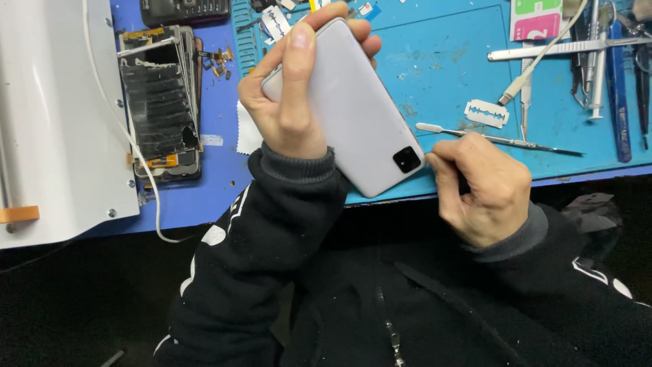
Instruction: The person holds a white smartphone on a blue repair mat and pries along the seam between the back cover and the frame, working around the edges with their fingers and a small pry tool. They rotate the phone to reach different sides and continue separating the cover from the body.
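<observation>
Smartphone [353, 112], pale lilac with a square black camera block, sits back-up and tilted in the left hand [288, 102], whose grip closes around its far end, thumb along the back. It looks light, rigid and smooth, likely slippery and fragile; the long edges seem the safest hold. The right hand [485, 187] is curled shut at the near corner; whether it pinches anything I cannot tell. On the blue surface [448, 75], far right, lies a pink-and-green rectangular packet [536, 19].
</observation>
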